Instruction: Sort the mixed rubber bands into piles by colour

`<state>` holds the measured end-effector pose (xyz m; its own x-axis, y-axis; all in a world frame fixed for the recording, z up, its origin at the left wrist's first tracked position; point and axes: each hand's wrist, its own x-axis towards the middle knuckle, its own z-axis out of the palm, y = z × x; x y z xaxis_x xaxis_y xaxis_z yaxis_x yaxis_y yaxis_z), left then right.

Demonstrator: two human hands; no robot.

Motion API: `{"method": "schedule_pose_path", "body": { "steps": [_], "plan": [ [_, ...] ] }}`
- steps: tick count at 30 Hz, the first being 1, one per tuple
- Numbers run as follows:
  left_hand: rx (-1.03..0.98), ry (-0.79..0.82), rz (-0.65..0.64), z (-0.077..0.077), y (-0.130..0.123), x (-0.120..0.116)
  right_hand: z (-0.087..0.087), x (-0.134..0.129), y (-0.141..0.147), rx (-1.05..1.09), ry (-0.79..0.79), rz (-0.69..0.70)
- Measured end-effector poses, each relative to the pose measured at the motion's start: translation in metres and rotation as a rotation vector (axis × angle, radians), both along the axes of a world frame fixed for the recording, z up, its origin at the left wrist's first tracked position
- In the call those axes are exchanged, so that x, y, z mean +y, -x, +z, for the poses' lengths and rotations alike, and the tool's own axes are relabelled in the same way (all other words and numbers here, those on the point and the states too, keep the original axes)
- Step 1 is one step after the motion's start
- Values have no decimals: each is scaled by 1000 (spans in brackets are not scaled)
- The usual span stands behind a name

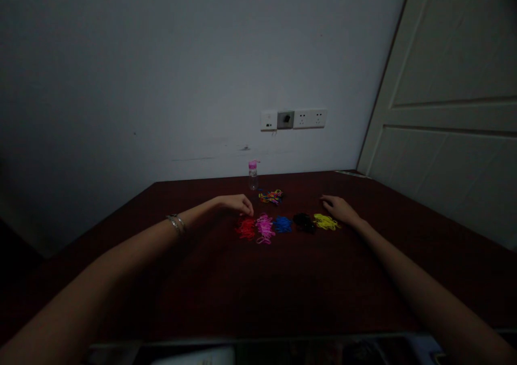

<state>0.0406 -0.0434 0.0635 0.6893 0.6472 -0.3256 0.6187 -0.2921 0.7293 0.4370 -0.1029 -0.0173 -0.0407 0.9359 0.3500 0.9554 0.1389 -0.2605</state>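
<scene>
My left hand [239,204] is above the far side of a pile of red rubber bands [245,228]. Its fingers are curled down and pressed together; whatever they hold, if anything, is hidden. My right hand [340,209] rests on the table just behind and right of the yellow rubber bands [326,222], fingers stretched out and holding nothing. Between these piles lie pink rubber bands [264,226], blue rubber bands [283,224] and black rubber bands [304,222], all in one row. Behind the row sits a mixed-colour heap of rubber bands [271,196].
A clear bottle with a pink cap [253,175] stands upright behind the mixed heap. The dark red table [258,284] meets a wall [194,85] with sockets [309,118] at the back. A pale panelled door [448,106] is on the right.
</scene>
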Motion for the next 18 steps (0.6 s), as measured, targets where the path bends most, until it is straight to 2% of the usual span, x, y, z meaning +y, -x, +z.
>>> {"method": "schedule_pose_path", "body": {
  "steps": [5,8,10,13,18],
  "plan": [
    [-81,-86,107,9,4,12,-1,1,-1,-28,10,-6],
    [-191,-189,217,7,6,28,-1,0,-1,-25,7,-4],
    [-269,-255,356,-2,8,38,-1,0,-1,-20,11,-2],
    [-374,-318,585,-23,11,48,0,1,-1,-12,23,2],
    [-543,-347,810,-56,15,51,8,6,1,-26,93,-13]
  ]
}}
